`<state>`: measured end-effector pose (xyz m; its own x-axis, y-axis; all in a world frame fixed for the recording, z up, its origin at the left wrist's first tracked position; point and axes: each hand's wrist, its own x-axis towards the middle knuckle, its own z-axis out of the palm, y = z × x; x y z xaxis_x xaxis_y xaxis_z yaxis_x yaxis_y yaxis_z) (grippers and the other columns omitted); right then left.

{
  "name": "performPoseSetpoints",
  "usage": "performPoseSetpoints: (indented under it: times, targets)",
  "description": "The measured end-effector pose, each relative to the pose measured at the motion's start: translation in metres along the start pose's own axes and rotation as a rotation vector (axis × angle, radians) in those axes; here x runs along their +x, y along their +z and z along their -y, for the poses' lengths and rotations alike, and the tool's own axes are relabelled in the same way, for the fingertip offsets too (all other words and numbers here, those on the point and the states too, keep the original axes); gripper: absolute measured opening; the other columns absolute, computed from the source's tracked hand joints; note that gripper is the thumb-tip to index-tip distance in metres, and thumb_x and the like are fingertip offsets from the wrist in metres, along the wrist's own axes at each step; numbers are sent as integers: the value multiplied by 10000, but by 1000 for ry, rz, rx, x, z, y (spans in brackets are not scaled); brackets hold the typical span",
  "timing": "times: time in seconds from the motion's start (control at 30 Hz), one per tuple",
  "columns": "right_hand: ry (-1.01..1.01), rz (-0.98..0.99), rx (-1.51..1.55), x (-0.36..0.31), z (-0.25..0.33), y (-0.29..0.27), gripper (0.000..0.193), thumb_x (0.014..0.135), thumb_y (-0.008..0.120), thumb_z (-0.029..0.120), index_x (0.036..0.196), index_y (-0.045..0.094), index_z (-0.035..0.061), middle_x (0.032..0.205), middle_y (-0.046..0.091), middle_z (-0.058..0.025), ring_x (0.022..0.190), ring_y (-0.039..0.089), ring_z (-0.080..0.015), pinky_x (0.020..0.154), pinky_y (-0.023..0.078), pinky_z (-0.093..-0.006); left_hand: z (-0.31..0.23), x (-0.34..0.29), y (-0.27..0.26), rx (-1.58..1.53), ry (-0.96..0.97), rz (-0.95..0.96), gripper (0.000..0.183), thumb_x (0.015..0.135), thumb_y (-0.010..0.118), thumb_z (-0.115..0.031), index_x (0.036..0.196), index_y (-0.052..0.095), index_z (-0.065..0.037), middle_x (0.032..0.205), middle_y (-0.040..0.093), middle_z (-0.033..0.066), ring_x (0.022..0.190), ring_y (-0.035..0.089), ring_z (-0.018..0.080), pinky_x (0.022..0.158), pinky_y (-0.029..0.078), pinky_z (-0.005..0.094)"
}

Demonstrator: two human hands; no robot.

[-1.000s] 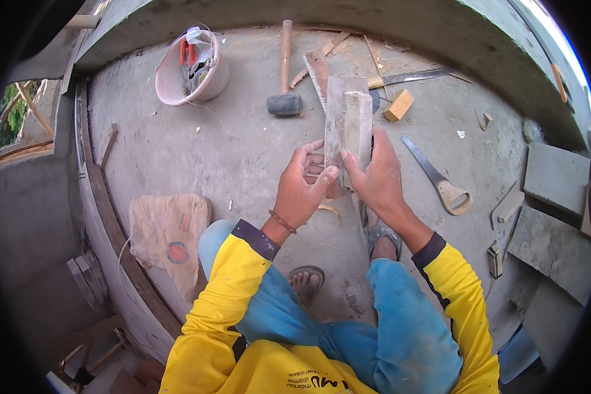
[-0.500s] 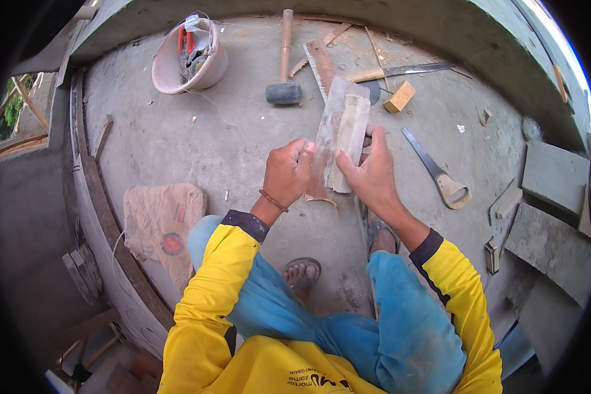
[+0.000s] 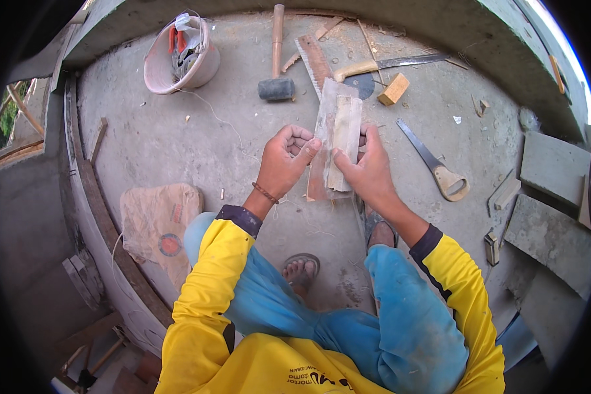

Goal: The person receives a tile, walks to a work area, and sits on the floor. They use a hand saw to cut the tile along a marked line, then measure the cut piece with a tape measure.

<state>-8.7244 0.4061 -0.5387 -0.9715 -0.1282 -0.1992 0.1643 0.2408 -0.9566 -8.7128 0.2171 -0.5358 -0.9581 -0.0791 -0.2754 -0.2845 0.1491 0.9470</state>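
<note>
A short, narrow strip of pale wood (image 3: 345,134) lies lengthwise over a wider, grey-brown board (image 3: 323,131) in front of me. My right hand (image 3: 369,164) grips the strip at its right edge, thumb on top and the other fingers partly hidden behind. At the left edge of the wider board is my left hand (image 3: 287,157), its fingers curled in and its thumb tip against or just beside that edge. Whether anything small is pinched there is hidden. Below the hands, my sandalled feet are on the concrete floor (image 3: 243,131).
Beyond the boards lie a mallet (image 3: 277,88), a machete (image 3: 387,64), a wood block (image 3: 393,90) and a toothed saw blade (image 3: 315,60). A handsaw (image 3: 440,167) rests at right, near grey slabs (image 3: 551,236). At left are a tool bucket (image 3: 200,71) and a paper sack (image 3: 161,226).
My left hand has shifted slightly left and turned, so its curled fingers now show. My right hand keeps its grip on the strip. The view has shifted slightly.
</note>
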Motion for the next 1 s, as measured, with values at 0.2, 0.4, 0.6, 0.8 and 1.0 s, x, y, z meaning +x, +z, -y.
performPoseSetpoints:
  times: [0.2, 0.4, 0.6, 0.8, 1.0]
  targets:
    - [-18, 43, -11, -7, 5, 6, 501, 847, 759, 157, 1222, 485, -32, 1037, 683, -219, 952, 714, -297, 844, 551, -405, 16, -1, -12, 224, 50, 30, 237, 1016, 654, -167, 852, 638, 3, 675, 626, 19, 638, 592, 78, 597, 488, 269]
    - [-9, 33, -3, -7, 1, 6, 484, 858, 740, 164, 1228, 493, -26, 1045, 666, -219, 948, 700, -301, 844, 543, -414, 4, -3, -9, 138, 55, 30, 252, 1037, 614, -160, 843, 624, 0, 654, 609, 29, 624, 579, 88, 598, 487, 281]
    - [-28, 72, -22, -7, -2, 12, 455, 866, 708, 150, 1239, 502, -10, 1044, 656, -221, 965, 689, -350, 863, 532, -430, 7, 1, -1, -51, 112, -174, 208, 1057, 599, -198, 953, 625, -20, 764, 644, 9, 673, 606, 83, 628, 502, 256]
    - [-296, -62, -376, -11, -3, 10, 559, 828, 744, 178, 1303, 510, -3, 1185, 589, -228, 1069, 638, -411, 868, 536, -472, 5, -3, -10, -65, -71, 4, 253, 1068, 611, -256, 988, 623, -16, 792, 618, -2, 701, 614, 80, 638, 519, 250]
    - [-346, -5, -489, -25, 5, 20, 640, 846, 785, 208, 1392, 509, 20, 1162, 569, -194, 1030, 630, -385, 845, 542, -450, 13, -3, -20, 281, 94, -60, 302, 1074, 590, -248, 910, 622, 4, 723, 597, 13, 661, 603, 97, 624, 492, 263]
